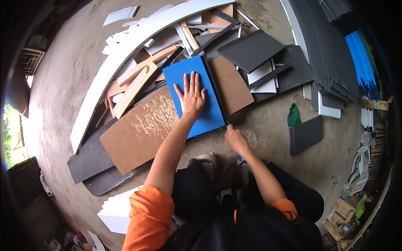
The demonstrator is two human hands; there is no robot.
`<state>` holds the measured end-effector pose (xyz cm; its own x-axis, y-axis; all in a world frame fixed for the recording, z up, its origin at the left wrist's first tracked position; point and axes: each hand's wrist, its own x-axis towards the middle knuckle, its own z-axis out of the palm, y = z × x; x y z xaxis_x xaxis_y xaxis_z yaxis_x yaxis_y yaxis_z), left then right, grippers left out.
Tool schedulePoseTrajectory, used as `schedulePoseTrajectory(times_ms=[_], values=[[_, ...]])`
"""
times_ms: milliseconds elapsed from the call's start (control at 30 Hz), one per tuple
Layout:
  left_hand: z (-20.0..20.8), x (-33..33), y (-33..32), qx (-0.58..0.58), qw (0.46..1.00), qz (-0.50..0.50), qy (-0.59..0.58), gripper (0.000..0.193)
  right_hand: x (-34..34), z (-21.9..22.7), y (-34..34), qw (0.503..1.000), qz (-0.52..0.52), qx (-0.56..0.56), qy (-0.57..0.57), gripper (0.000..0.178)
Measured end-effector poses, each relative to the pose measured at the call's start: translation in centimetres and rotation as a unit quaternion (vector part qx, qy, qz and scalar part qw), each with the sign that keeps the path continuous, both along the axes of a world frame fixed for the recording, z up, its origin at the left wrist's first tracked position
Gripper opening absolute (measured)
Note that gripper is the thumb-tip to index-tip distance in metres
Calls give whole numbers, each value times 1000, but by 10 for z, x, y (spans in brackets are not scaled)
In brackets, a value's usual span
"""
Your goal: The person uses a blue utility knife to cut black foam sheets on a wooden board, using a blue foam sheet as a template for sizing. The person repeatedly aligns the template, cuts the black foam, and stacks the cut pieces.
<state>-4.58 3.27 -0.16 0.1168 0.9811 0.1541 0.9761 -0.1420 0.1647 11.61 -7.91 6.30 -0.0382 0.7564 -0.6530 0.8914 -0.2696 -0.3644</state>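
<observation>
A blue foam-like sheet point(211, 111) lies at a slant on a brown board point(130, 142), which rests on dark grey sheets point(90, 154). My left hand point(191, 100) presses flat on the blue sheet, fingers spread. At the sheet's near right corner, my right hand point(237, 140) is closed around a slim knife; a blue end of its handle point(239, 157) shows below the fist. Its tip meets the sheet's right edge, where a narrow black strip point(214, 88) runs along. Most of the knife is hidden by my fingers.
Beyond lies a heap of offcuts, with a long white strip point(98, 85), tan strips point(136, 90) and dark grey panels point(251, 50). Stacked dark sheets point(324, 54) stand at the right, near a green scrap point(294, 116). White sheets point(115, 213) sit by my left elbow.
</observation>
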Motion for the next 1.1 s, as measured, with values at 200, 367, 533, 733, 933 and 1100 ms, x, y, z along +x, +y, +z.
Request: schedulePoseTrajectory(times_ms=[200,367,533,733,933,1100], values=[[1,0,1,2,1000,-10,-6,57,22,-6,-52,999,6,-22,-24,28],[6,-7,-1,-11,999,-11,-39,54,13,-21,39,978,-113,168,57,35],[10,-5,1,-2,995,-12,-103,50,-10,-64,106,934,-182,273,138,29],[10,-10,4,-5,979,30,-199,48,-13,-70,120,933,-249,173,195,32],[30,7,7,-45,978,88,-183,80,-15,-62,114,911,-255,192,260,31],[41,-6,-5,-36,977,113,-175,68,-17,-15,102,901,-231,280,239,27]])
